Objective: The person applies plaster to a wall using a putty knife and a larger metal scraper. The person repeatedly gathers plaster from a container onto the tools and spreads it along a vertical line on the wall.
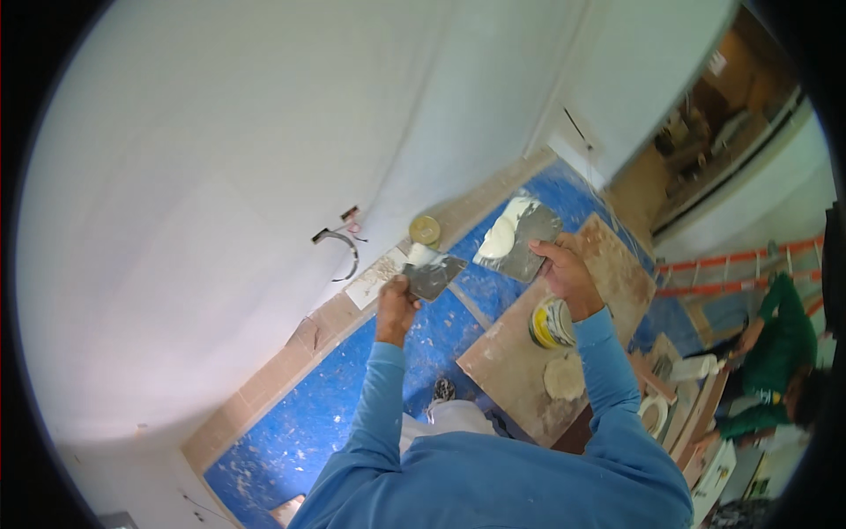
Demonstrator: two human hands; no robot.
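Observation:
In front of my body, my left hand grips a dark, flat filling knife, with white paste along its far left edge. To the right, my right hand is closed on a wider grey filling knife. A thick mound of white filler lies on the left part of its blade. The two blades are apart, a small gap between them. Below my right wrist stands a yellow and white bucket, partly behind the forearm. Beside it lies a round beige lid.
A pale wall with loose cables rises on the left. A round tin stands near its foot. Paint-spotted blue sheeting covers the floor; a brown board carries the bucket. A co-worker in green is near an orange ladder at right.

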